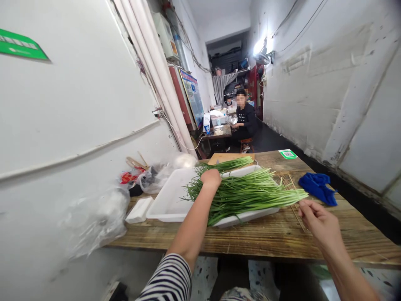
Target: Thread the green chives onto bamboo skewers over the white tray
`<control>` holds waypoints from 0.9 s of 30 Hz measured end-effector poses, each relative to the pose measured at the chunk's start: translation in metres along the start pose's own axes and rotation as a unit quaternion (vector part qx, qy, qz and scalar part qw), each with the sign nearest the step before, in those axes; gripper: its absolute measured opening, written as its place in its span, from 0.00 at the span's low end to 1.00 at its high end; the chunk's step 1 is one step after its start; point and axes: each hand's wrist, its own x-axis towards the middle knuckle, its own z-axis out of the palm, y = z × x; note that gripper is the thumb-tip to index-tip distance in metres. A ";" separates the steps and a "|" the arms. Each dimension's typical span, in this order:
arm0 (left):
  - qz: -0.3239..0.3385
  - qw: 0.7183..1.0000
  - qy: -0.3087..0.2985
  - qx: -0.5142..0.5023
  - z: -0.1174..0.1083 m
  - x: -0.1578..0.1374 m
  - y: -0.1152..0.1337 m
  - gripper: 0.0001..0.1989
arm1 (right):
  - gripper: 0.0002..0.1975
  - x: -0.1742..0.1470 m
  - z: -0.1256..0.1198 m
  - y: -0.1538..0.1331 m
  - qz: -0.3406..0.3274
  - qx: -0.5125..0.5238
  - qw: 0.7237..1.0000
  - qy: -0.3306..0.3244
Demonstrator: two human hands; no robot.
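Long garlic chives lie in a heap across a white plastic tray, their green leaves to the left and pale stem ends to the right. My left hand is curled down on the leafy part, closed on some chives, with its fingertips hidden among the leaves. At the right tip of the heap, my right hand pinches pale stem ends between thumb and fingers. Another small bunch of chives lies behind, partly over a wooden cutting board.
On the wooden table are a blue cloth, thin sticks, a green QR card and a white block. Plastic bags crowd the left wall. A seated person is at a farther table.
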 end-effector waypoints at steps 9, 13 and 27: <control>-0.038 0.999 -0.024 -0.012 0.024 0.012 -0.005 0.16 | 0.16 -0.001 -0.003 0.011 0.074 0.086 0.993 -0.029; -0.039 0.998 -0.052 -0.015 0.030 0.018 -0.011 0.19 | 0.15 -0.002 -0.003 0.010 0.092 0.118 0.988 -0.046; 0.045 0.991 0.069 -0.109 -0.016 -0.011 0.011 0.09 | 0.16 -0.003 -0.009 0.002 0.065 0.080 0.992 -0.069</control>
